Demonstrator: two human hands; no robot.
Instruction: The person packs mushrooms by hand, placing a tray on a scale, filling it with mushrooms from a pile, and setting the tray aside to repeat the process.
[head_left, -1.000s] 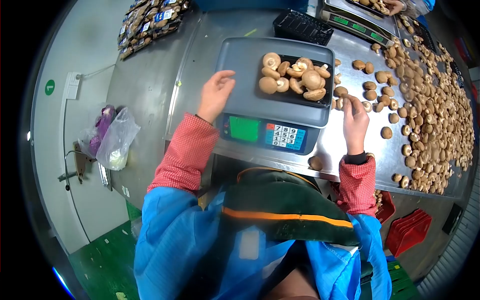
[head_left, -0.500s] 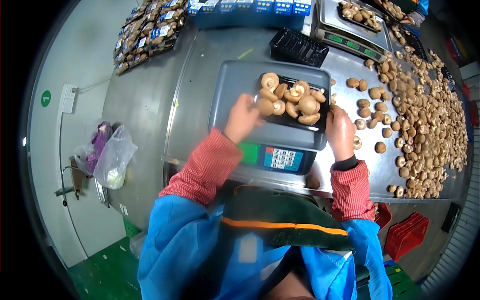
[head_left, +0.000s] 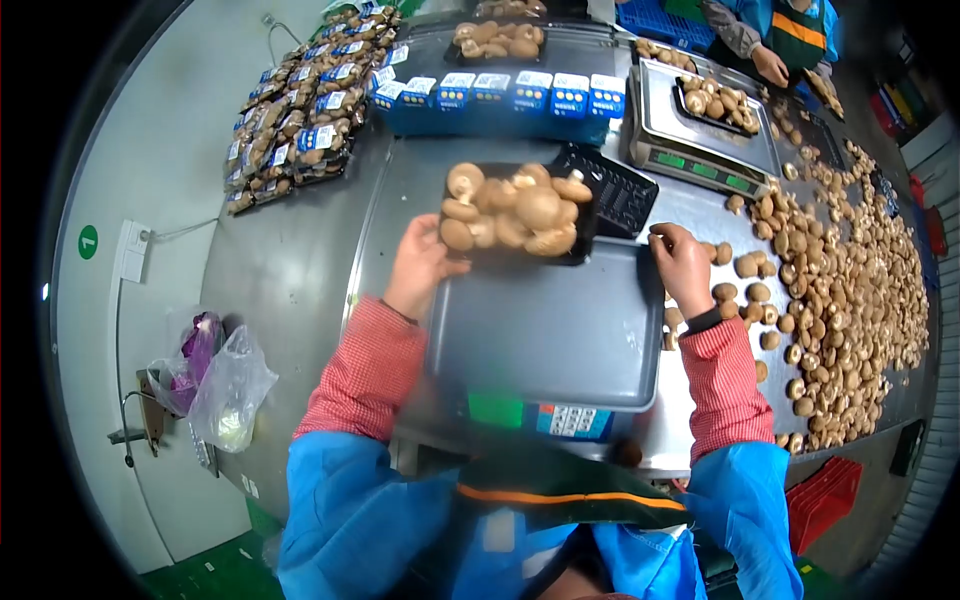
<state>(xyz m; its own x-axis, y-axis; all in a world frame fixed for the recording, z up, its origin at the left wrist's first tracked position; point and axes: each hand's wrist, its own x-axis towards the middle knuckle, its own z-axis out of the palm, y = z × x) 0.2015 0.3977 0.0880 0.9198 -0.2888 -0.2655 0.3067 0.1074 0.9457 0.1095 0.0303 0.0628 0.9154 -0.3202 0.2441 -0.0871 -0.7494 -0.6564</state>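
My left hand [head_left: 421, 266] grips the left side of a black tray of shiitake mushrooms [head_left: 520, 210], slightly blurred and raised above the far edge of the scale. Below it lies the bare grey pan [head_left: 545, 325] of the weighing scale, whose keypad and green display [head_left: 496, 408] face me. At the pan's far right corner is my right hand [head_left: 683, 266], its fingers curled closed; whatever they hold, if anything, is hidden. Black plastic trays [head_left: 622, 192] lie just beyond the pan, partly behind the filled tray.
Loose shiitake [head_left: 850, 310] cover the right side of the metal table. A second scale [head_left: 700, 120] bears a filled tray. Wrapped packs [head_left: 310, 110] are stacked at the far left, beside a row of blue label boxes [head_left: 490, 100]. Another person's hand [head_left: 770, 67] shows at upper right.
The filled tray has come up off the scale pan and moved away from me and left, held by my left hand. My right hand is off the tray, and the view has tilted upward.
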